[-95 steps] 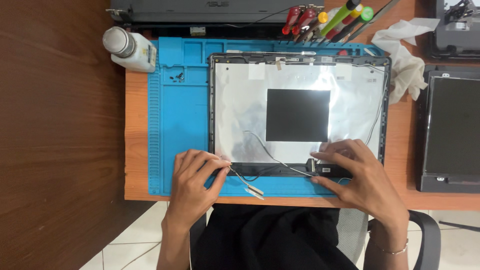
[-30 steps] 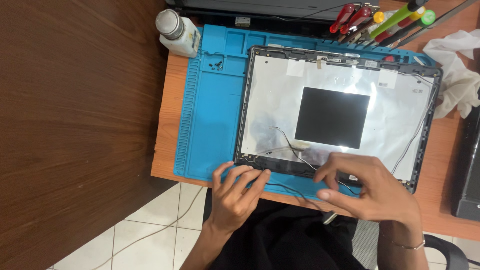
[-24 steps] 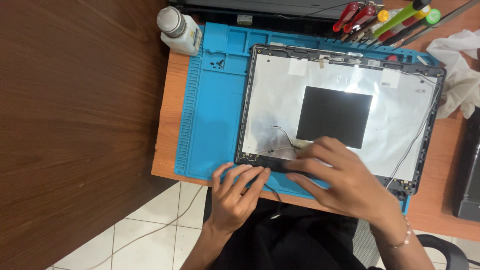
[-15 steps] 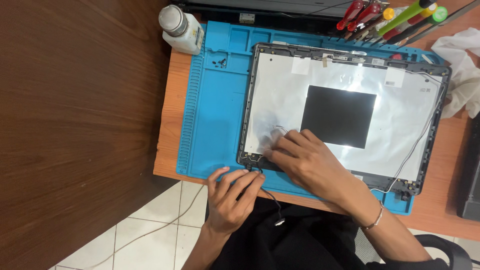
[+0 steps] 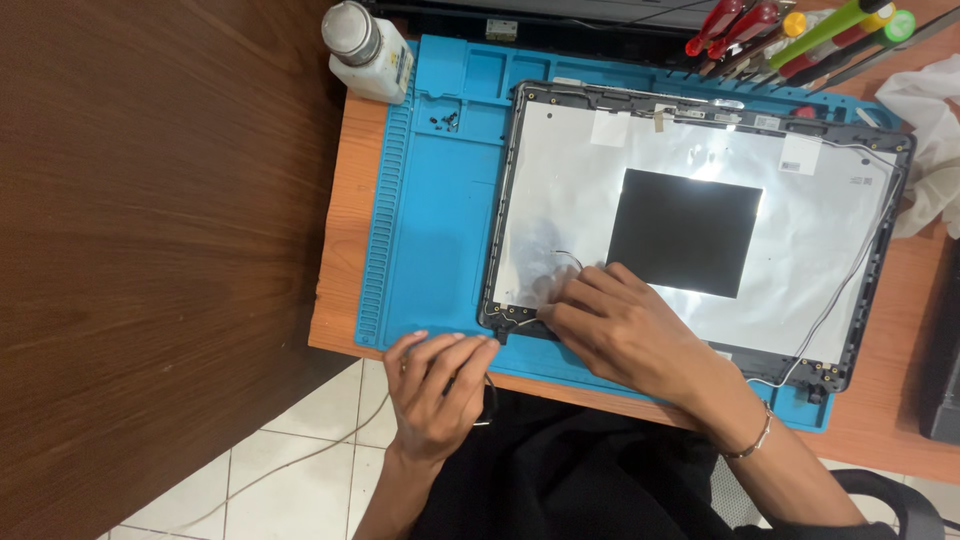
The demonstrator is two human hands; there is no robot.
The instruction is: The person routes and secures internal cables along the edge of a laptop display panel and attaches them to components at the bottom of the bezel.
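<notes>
An opened laptop lid (image 5: pixel 560 210) with a silver inner face and a black square patch (image 5: pixel 685 230) lies on a blue work mat (image 5: pixel 430 230). My right hand (image 5: pixel 630 335) lies flat on the lid's lower left corner, its fingertips pressing on the dark hinge strip beside a thin wire (image 5: pixel 568 258). My left hand (image 5: pixel 435 385) curls over the mat's front edge just left of that corner. A thin black cable (image 5: pixel 490 402) loops out from under its palm.
A white bottle (image 5: pixel 365 48) stands at the mat's far left corner, and small screws (image 5: pixel 445 120) sit in a mat tray. Screwdrivers (image 5: pixel 790 35) lie at the back right, next to a white cloth (image 5: pixel 930 130). A dark wooden surface (image 5: pixel 150 250) fills the left.
My right hand has slid left along the lid's bottom edge, from the right hinge area to the lower left corner. My left hand stayed at the mat's front edge. The view shifted slightly.
</notes>
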